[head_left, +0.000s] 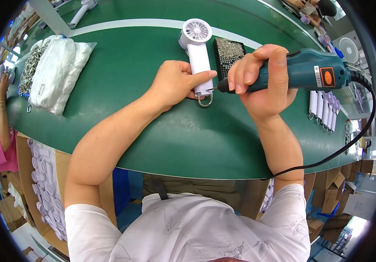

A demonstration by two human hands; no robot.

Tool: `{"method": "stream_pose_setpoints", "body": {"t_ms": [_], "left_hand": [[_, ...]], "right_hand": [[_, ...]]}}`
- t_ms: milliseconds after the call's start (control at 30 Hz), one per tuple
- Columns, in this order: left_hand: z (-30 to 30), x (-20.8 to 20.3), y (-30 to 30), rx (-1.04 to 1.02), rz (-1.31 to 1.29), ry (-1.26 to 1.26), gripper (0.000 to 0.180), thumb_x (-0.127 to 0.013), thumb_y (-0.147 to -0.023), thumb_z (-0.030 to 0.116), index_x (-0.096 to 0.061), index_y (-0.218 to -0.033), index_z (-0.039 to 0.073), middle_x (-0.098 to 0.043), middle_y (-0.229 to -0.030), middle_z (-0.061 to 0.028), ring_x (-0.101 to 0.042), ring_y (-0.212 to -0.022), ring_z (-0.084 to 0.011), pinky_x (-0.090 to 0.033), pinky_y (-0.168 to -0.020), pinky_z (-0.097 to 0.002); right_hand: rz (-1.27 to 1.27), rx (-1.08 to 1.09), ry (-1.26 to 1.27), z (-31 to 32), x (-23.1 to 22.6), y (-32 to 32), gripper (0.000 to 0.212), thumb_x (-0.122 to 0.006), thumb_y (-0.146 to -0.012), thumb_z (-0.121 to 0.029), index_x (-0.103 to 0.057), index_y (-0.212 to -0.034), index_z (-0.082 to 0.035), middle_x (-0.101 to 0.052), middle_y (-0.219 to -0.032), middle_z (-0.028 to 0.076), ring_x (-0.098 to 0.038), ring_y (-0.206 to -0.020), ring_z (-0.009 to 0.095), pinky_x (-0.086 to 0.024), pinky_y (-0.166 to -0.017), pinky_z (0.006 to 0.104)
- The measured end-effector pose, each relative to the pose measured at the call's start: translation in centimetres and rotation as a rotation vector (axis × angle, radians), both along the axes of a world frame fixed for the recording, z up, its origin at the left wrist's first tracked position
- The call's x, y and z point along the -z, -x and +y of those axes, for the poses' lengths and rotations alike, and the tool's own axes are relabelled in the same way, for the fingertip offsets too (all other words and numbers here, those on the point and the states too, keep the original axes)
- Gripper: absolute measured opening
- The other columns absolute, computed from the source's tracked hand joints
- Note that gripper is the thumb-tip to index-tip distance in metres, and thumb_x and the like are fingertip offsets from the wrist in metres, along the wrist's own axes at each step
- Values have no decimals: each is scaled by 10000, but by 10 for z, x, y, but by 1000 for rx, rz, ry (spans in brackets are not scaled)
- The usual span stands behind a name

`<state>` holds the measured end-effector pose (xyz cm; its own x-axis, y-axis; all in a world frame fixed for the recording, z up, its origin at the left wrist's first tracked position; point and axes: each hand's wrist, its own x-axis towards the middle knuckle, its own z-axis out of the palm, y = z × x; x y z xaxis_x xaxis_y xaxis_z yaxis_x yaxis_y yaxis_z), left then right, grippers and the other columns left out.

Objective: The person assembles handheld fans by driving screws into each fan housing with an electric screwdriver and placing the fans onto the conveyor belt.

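A pale lilac handheld fan (200, 59) lies on the green work table, its round head pointing away from me. My left hand (175, 81) grips the fan's handle, thumb laid across its lower end. A metal carabiner-like loop (205, 101) hangs at the handle's near end. In my right hand (266, 81) is a teal corded electric screwdriver (303, 70), held sideways with the fingers wrapped round its body. Its bit reaches the side of the handle near the loop; whether a screw sits there is too small to tell. Just beyond lies a black screw tray (229, 54) filled with small screws.
Clear plastic bags (61, 72) and a heap of metal clips (30, 65) lie at the left. Several fan handles (323, 107) stand in a row at the right. The black cord (362, 131) loops over the table's right side. A carton of fans (44, 187) is below left; a person in pink (0, 135) works beyond.
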<state>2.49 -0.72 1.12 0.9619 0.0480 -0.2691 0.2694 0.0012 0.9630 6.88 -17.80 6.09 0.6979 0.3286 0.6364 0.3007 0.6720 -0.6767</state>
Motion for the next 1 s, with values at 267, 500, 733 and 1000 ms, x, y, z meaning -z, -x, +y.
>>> {"method": "stream_pose_setpoints", "body": {"t_ms": [267, 500, 733, 1000], "left_hand": [[-2, 5, 2, -51, -78, 29, 383, -832, -862, 241, -696, -898, -115, -722, -780, -138, -711, -635, -162, -589, -542, -270], [-6, 11, -2, -69, -138, -98, 372, -858, -813, 274, -746, -843, -79, -739, -731, -145, -711, -594, -174, -578, -543, -323], [-3, 7, -2, -62, -179, -184, 379, -860, -797, 297, -745, -812, -64, -740, -725, -153, -725, -604, -196, -586, -564, -333], [4, -14, 24, -215, -269, -621, 395, -860, -749, 281, -637, -855, -27, -709, -781, -193, -716, -716, -309, -560, -685, -400]], "right_hand": [[-51, 15, 72, 7, 2, 12, 66, -589, -992, -32, -549, -969, 16, -576, -615, 93, -545, -456, 167, -488, -442, 326], [-152, -36, 182, 3, 6, 12, 70, -506, -1034, -80, -474, -999, -29, -557, -688, 104, -502, -499, 164, -496, -477, 338], [-174, -93, 171, 5, 6, 16, 91, -554, -1015, -79, -505, -1009, -2, -568, -670, 99, -525, -510, 169, -502, -519, 338], [-93, -114, 50, -25, -44, 21, 160, -494, -1038, -103, -563, -1092, 30, -554, -648, 86, -482, -429, 166, -458, -423, 352]]}}
